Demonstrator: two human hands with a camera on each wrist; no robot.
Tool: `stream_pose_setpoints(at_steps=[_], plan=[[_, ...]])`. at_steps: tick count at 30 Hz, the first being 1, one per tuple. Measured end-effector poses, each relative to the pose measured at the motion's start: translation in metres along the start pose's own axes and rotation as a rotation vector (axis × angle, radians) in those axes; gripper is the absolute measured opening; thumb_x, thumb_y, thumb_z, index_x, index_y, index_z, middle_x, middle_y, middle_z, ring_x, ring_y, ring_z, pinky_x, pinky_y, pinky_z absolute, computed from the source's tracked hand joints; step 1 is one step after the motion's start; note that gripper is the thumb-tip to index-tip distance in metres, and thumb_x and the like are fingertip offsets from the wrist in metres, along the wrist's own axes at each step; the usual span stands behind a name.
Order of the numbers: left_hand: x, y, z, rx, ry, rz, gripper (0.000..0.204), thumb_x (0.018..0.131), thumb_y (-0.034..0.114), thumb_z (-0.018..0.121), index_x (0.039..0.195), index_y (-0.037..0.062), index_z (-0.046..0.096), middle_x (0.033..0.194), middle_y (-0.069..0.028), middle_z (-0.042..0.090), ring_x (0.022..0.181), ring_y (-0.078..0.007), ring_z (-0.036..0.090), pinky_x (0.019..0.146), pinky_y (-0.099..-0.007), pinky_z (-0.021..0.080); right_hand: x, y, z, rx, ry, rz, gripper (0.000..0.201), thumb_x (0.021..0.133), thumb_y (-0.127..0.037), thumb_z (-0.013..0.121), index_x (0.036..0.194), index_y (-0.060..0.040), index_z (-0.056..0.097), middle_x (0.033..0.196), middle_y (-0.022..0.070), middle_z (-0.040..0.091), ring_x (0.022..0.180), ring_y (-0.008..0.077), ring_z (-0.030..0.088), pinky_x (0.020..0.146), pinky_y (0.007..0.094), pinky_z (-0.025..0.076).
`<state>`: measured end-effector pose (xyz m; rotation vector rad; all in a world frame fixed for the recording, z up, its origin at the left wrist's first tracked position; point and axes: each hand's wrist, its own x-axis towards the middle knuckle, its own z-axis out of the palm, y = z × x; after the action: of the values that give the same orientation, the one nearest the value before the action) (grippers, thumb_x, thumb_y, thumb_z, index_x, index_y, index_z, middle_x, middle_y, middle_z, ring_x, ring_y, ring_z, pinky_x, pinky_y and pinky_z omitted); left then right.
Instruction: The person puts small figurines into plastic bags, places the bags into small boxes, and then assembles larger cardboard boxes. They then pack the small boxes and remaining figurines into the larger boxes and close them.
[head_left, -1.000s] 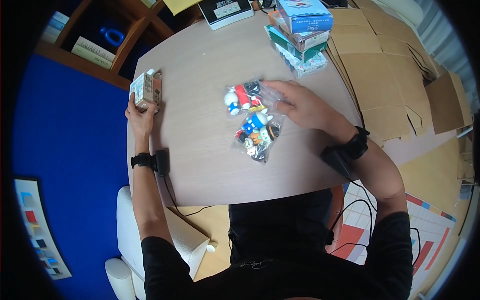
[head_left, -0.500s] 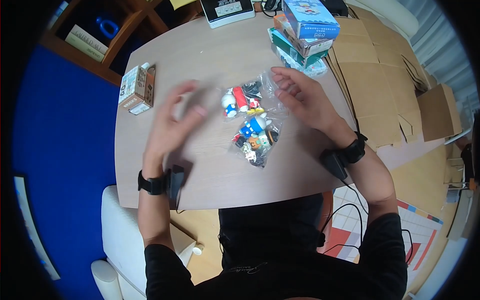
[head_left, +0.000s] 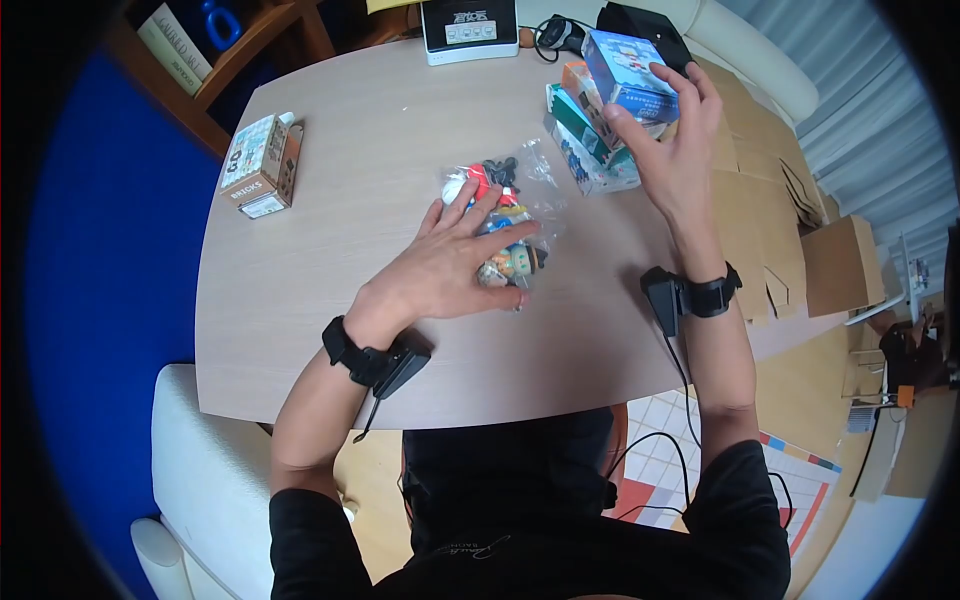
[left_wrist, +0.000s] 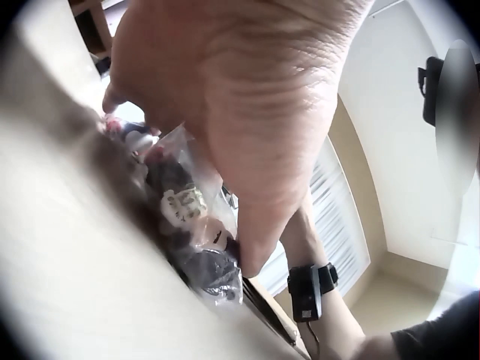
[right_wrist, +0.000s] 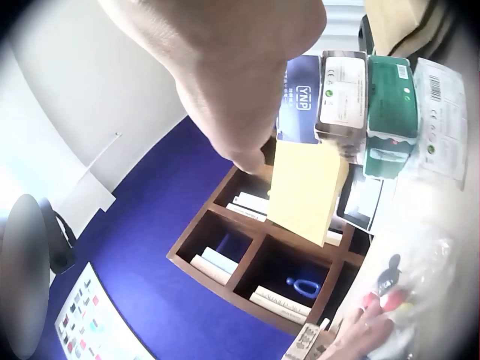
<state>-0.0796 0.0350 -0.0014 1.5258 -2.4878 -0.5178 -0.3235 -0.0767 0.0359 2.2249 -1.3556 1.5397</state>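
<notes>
Two clear plastic bags of small toy figures lie on the table in front of the person. The left hand rests over them, its fingers spread and fairly straight, and covers part of the figures. In the left wrist view, dark and white pieces show through the crinkled plastic beside that hand. The right hand is at the blue box on top of a stack. Its thumb and fingers are spread apart and overlap the box's corners in the head view.
Under the blue box are an orange box, a green box and a pale box. A BRICKS box stands at the table's left. A white device sits at the back, and flattened cardboard lies right of the table.
The left hand has left the BRICKS box and moved right onto the bags. The right hand has gone from beside the bags to the blue box. The view has shifted slightly.
</notes>
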Motion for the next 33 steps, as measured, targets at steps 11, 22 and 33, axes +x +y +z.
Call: stream_pose_setpoints(at_steps=[11,22,33], plan=[[-0.049,0.088,-0.076,-1.555,-0.049,0.801,0.041,0.090,0.025,0.064,0.125,0.0071,0.055,0.123,-0.0180,0.056,0.117,-0.0355,0.050,0.099,-0.0464,0.040,0.020,0.009,0.015,-0.099,-0.131,0.047,0.067,0.073,-0.043,0.076,0.121,-0.0026,0.055,0.122,0.0228,0.049,0.111,0.0374,0.051,0.094,0.0415,0.044],[-0.071,0.103,-0.074,-1.933,-0.056,0.982,0.017,0.091,0.018,0.056,0.103,0.0062,0.054,0.101,-0.0125,0.055,0.095,-0.0274,0.050,0.084,-0.0393,0.041,0.024,-0.007,0.007,0.159,-0.026,0.114,0.057,0.081,-0.027,0.074,0.128,-0.0015,0.055,0.125,0.0160,0.055,0.113,0.0244,0.053,0.100,0.0360,0.040],[-0.074,0.075,-0.085,-1.851,0.095,0.732,0.013,0.093,0.011,0.047,0.082,0.0053,0.052,0.079,-0.0071,0.055,0.072,-0.0193,0.051,0.069,-0.0323,0.042,-0.025,-0.038,-0.002,0.650,-0.195,-0.146,0.057,0.081,-0.021,0.070,0.129,0.0012,0.049,0.137,0.0194,0.045,0.128,0.0289,0.045,0.108,0.0407,0.033]])
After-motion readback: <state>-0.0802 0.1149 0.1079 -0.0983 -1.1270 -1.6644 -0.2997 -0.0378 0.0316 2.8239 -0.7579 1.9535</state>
